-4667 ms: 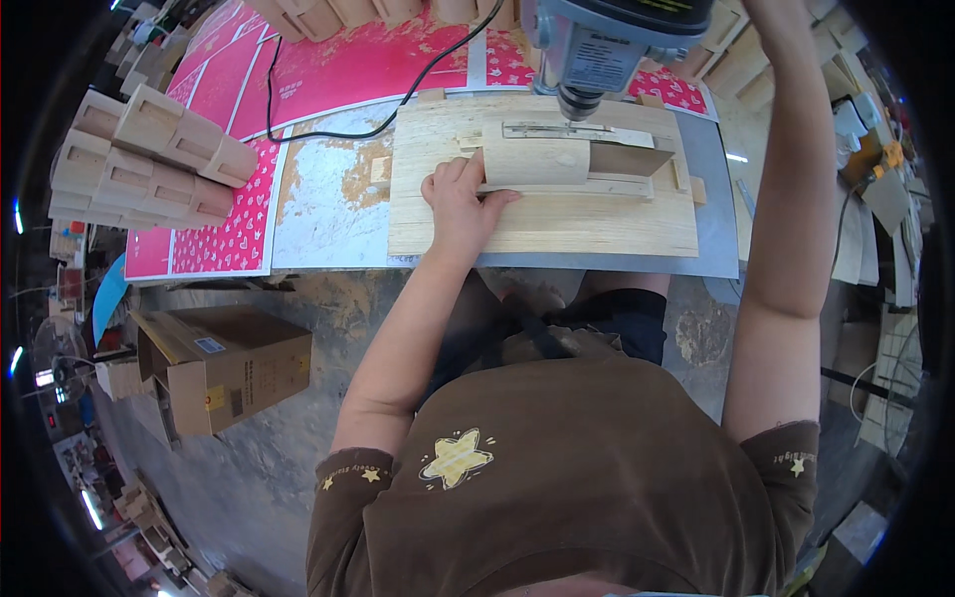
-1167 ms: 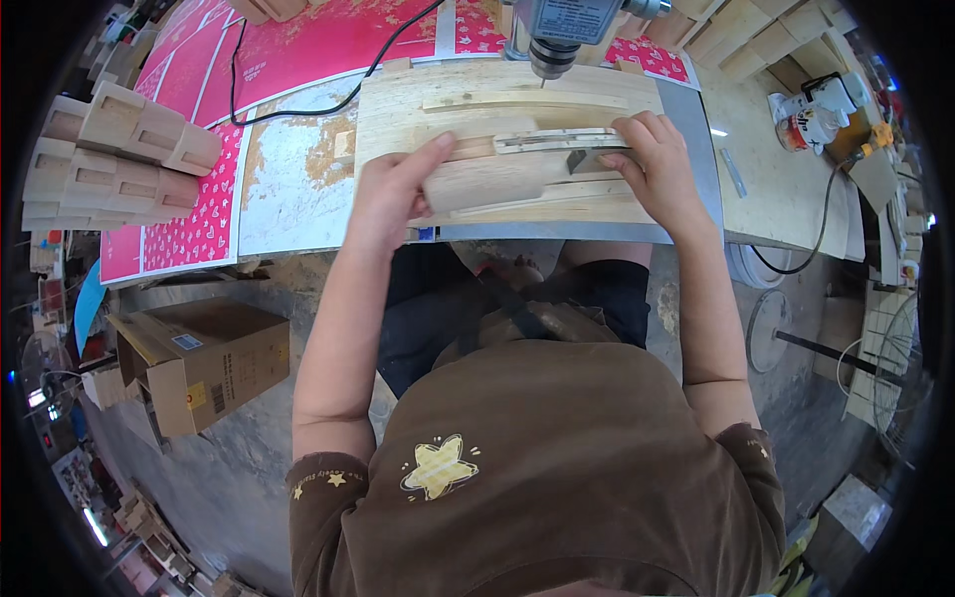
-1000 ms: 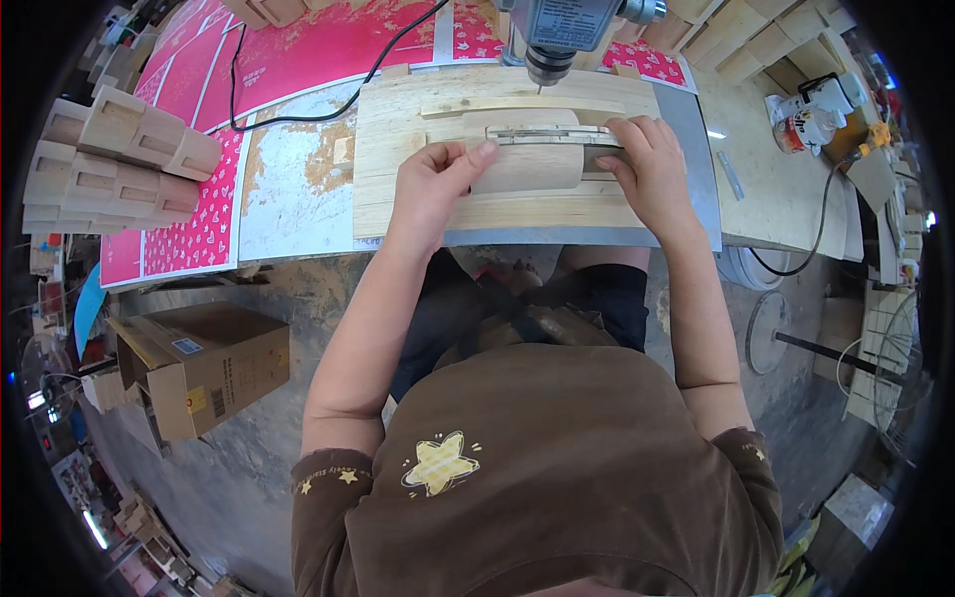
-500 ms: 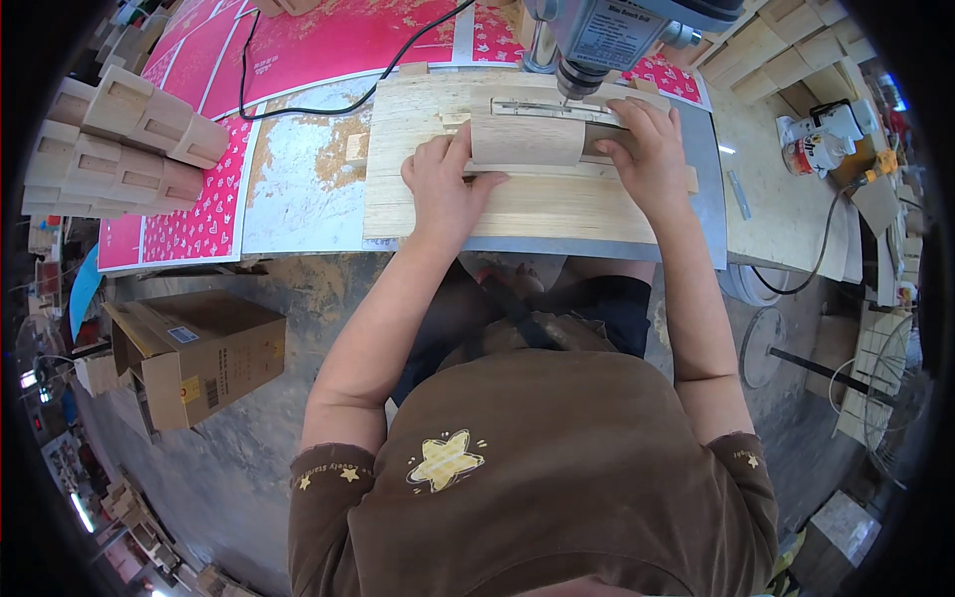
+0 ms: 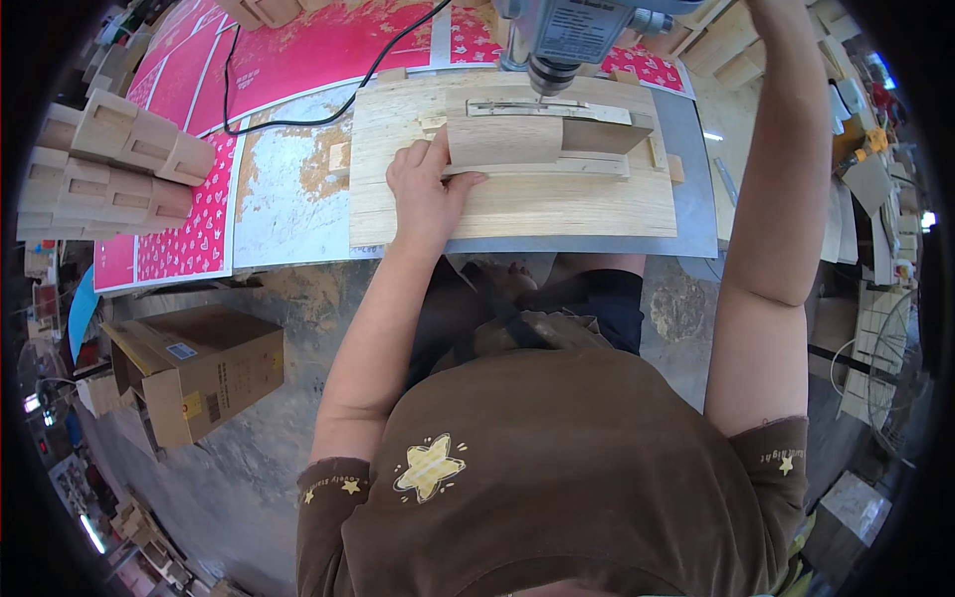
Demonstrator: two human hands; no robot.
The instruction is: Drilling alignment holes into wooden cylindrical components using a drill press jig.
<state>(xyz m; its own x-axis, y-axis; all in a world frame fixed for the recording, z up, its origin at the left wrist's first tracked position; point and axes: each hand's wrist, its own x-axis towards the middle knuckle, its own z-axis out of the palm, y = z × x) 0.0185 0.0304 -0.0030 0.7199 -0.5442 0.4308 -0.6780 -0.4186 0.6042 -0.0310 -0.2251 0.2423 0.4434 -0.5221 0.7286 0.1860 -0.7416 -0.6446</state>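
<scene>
My left hand (image 5: pixel 423 184) is closed at the left end of a smooth, pale wooden block (image 5: pixel 504 140). Its index finger presses the block's end, and the thumb lies along a thin wooden strip (image 5: pixel 597 168) in front. The block sits in a wooden jig on a pale board (image 5: pixel 547 211), with a grey-brown plate (image 5: pixel 607 135) to its right. Directly above stands a bench drill (image 5: pixel 577 35), its chuck (image 5: pixel 550 76) over a narrow strip (image 5: pixel 547 108) behind the block. My right forearm (image 5: pixel 781 149) reaches up past the top right edge; the hand itself is out of the picture.
Notched wooden blocks (image 5: pixel 124 164) are stacked at the left, and more wood pieces (image 5: pixel 736 55) lie at the back right. A black cable (image 5: pixel 288 124) crosses the pink-covered table. An open cardboard box (image 5: pixel 214 368) stands on the floor at left.
My right hand has let go of the jig's right end and swung up and right, out of view. My left hand stays at the block's left end.
</scene>
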